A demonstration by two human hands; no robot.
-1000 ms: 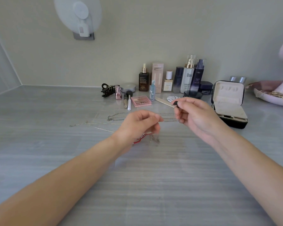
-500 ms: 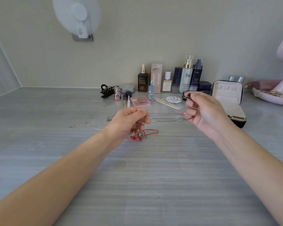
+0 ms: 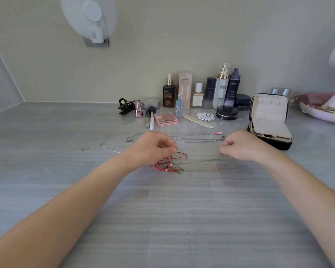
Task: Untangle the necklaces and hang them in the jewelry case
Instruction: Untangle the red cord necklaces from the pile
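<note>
Grey streaked countertop (image 3: 162, 219): silver chains (image 3: 191, 139) lie straightened, none hung in open beige-lined jewelry case (image 3: 269, 115); my left hand (image 3: 153, 147) pinches red cord tangle (image 3: 169, 165), right hand (image 3: 242, 146) curled, grip unclear

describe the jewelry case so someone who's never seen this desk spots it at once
Follow the bottles along the back wall to their right end. Past that end, just beyond the right hand, sits the jewelry case. It is the only box standing open: black outside, cream lining, lid upright.

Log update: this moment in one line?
left hand pinches red cord tangle; right hand pinches thin silver chain; black jewelry case open
</note>
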